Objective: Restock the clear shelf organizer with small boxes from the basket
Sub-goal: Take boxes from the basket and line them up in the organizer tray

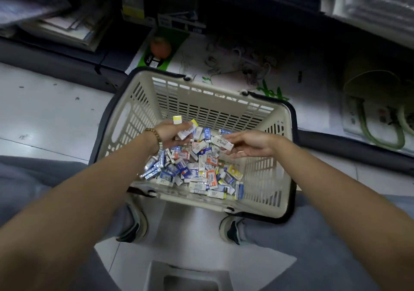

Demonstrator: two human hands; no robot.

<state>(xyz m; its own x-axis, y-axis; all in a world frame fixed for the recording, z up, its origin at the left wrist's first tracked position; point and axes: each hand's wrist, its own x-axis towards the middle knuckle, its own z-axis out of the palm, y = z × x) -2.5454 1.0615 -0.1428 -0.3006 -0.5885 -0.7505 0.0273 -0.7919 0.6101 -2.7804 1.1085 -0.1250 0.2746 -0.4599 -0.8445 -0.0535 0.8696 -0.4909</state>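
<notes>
A cream plastic basket [143,116] with dark handles sits on the floor between my feet. Its bottom holds a pile of small boxes [192,169] in blue, white, orange and yellow. My left hand [168,134], with a bead bracelet on the wrist, grips several white and yellow boxes [186,127] over the basket's left side. My right hand [251,144] pinches one white box [221,142] with a printed label, held over the basket's middle. The clear shelf organizer is not in view.
A dark low shelf runs along the back, with stacked papers [67,28] at left and bagged goods [369,4] at right. An orange ball [160,47] lies behind the basket. Tote bags [380,122] lie at right. A grey stool [188,277] is below me.
</notes>
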